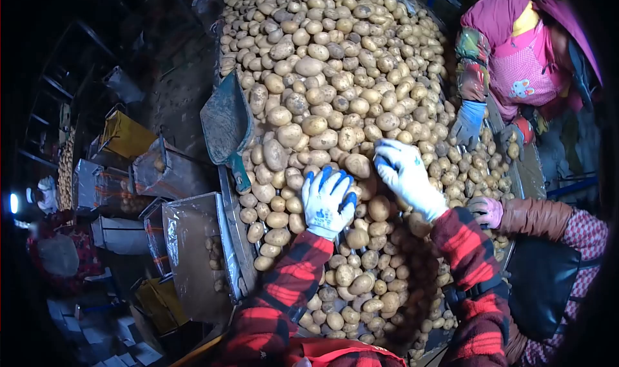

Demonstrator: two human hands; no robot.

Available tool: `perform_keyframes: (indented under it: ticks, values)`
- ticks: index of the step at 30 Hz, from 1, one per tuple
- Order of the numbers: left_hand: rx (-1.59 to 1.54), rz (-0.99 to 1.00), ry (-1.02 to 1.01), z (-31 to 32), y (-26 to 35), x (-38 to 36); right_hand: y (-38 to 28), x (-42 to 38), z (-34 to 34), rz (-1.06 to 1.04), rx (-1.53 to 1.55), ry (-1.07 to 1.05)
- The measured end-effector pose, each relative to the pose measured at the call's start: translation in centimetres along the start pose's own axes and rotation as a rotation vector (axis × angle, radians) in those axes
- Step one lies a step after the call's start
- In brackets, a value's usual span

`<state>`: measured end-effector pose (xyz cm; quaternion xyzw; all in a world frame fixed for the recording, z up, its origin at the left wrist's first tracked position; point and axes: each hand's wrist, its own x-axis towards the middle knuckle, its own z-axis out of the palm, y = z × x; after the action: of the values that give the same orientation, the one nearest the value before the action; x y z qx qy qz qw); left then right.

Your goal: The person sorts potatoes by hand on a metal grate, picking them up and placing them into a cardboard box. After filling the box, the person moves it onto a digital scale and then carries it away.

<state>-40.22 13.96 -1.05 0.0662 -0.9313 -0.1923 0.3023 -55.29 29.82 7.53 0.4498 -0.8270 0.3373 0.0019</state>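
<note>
Potatoes (322, 96) get cut off at twelve o'clock. The right hand (406, 177) hides what's under it. At nine o'clock, a person (47, 195) looks blurry.

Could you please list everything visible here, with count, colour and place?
Potatoes: too many to count, tan, heaped across the middle
Scoop: one, dark teal, heap's left edge
Boxes: several, brown, grey and yellow, left
Light: one, white, far left
Dim person: at least one, dark red, far left
Co-workers: two, dressed in pink and patterns, right
Left hand: one, gloved white and blue, over central potatoes
Right hand: one, gloved mostly white, right of centre
Sleeves: two, red-black check, bottom
</note>
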Motion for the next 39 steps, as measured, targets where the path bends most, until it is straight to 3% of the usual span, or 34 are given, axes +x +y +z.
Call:
perform_keyframes:
  ticks: [3, 12, 15, 17, 18, 19, 21, 22, 23, 25, 27, 29, 31, 33, 37, 39]
  values:
    - [-0.014, -0.018, 0.007, 0.1, 0.1, 0.0, 3.2, 4.9, 1.4, -0.216, -0.241, 0.171]
    - [-0.087, -0.111, -0.039, 0.2, 0.4, -0.1, 3.6, 26.8, 3.0, -0.479, -0.847, 0.268]
    - [-0.179, -0.146, -0.043, 0.0, 0.2, -0.2, 6.4, 32.9, 6.2, -0.659, -0.763, 0.323]
    - [-0.163, -0.151, -0.099, -0.1, 0.1, -0.4, 8.5, 34.7, 8.5, -0.479, -0.641, 0.27]
    - [-0.18, -0.155, -0.079, 0.1, 0.0, -0.5, 4.6, 33.7, 6.6, -0.333, -0.619, 0.143]
    - [-0.195, -0.17, -0.093, 0.3, 0.1, -0.8, 4.6, 33.8, 6.4, -0.372, -0.691, 0.159]
    - [-0.153, -0.157, -0.064, 0.1, 0.2, -0.9, 1.6, 33.6, 5.8, -0.006, -0.568, 0.108]
    - [-0.164, -0.155, -0.083, -0.1, 0.2, -0.6, 3.2, 35.0, 7.2, 0.003, -0.569, 0.206]
    - [-0.163, -0.151, -0.079, -0.1, 0.2, -0.7, 4.8, 36.5, 7.6, 0.135, -0.746, -0.108]
    - [-0.165, -0.155, -0.053, -0.1, 0.3, -0.8, 5.2, 34.6, 4.2, -0.044, -0.679, -0.232]
    - [-0.17, -0.159, -0.068, -0.2, 0.3, -0.5, 5.3, 33.2, 2.5, 0.323, -0.366, -0.547]
    - [-0.124, -0.139, -0.014, 0.1, 0.4, -0.2, 8.9, 28.7, 3.0, -0.096, -0.211, -0.263]
    - [-0.1, -0.149, -0.03, 0.1, 0.6, 0.0, 7.9, 25.1, 2.6, 0.035, -0.033, -0.201]
    - [-0.09, -0.151, -0.103, -0.6, 0.6, 0.2, 8.2, 21.3, 0.1, 0.213, 0.605, -0.261]
    - [-0.06, -0.128, -0.075, -0.2, 0.6, -0.2, 5.6, 10.4, -1.7, 0.368, 1.58, -0.169]
    - [-0.033, -0.101, -0.039, 0.1, 0.6, -0.4, 4.0, 5.3, -0.5, 0.264, 2.006, -0.098]
